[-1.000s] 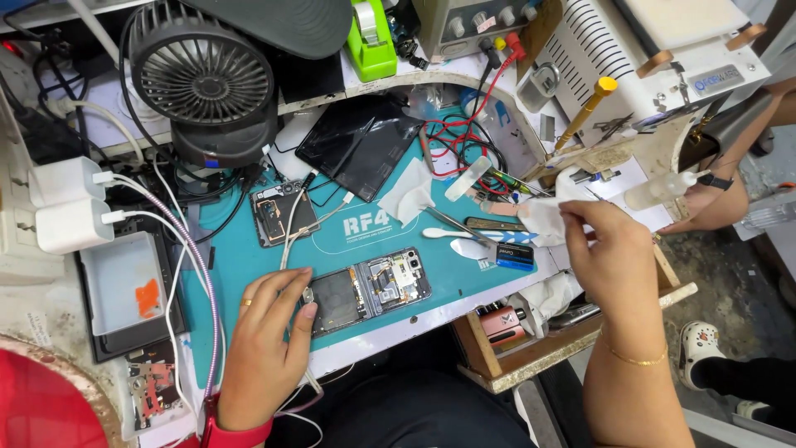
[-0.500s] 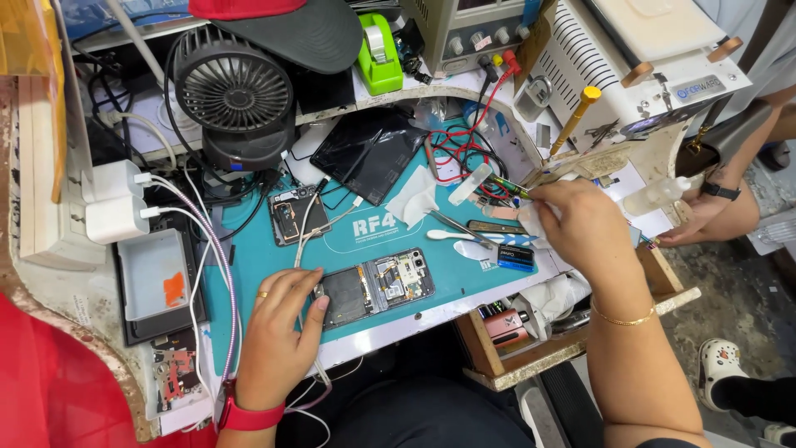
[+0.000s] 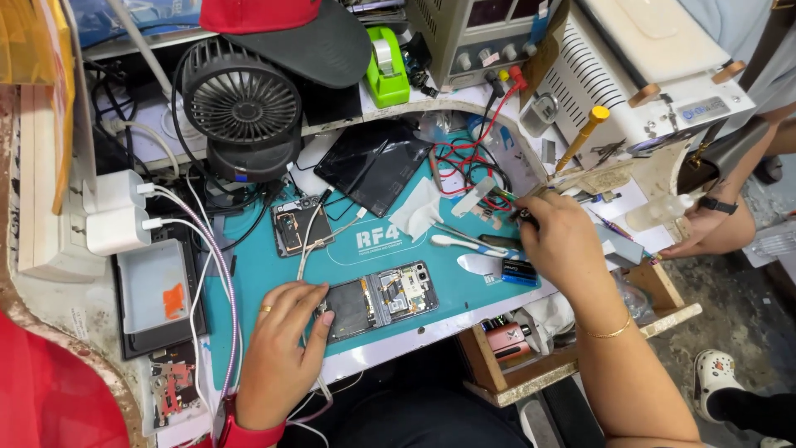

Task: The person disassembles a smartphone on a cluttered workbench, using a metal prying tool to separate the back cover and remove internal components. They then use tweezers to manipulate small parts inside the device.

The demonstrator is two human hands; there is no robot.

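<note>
The teal rubber repair mat point(image 3: 365, 249) serves as the landmark here: at its near edge lies the opened smartphone with its back removed and its boards and shields bare point(image 3: 380, 299), and the left hand point(image 3: 278, 353) lies on that phone's left end, fingers spread flat and pressing it down against the mat rather than gripping anything. The right hand point(image 3: 564, 245) is over the mat's right edge, its fingers drawn together around a small dark tool point(image 3: 524, 216) at the cluster of tools there; most of the tool is hidden, so I cannot tell what kind it is. To do this well, it seems wise to keep the left palm steady so the phone cannot slide, keep its fingers off the bare boards, and lift the tool clear of the red and black leads point(image 3: 460, 162) just beyond the mat's far right corner. Counted: one opened phone at the near edge; one smaller stripped phone body point(image 3: 292, 226) on the mat's far left part; one black round desk fan point(image 3: 242, 104) beyond the far edge; two white plug-in chargers point(image 3: 116, 211) off its left side; one green tape dispenser point(image 3: 386, 70) behind it; one white cloth point(image 3: 417, 209) on its middle.
</note>
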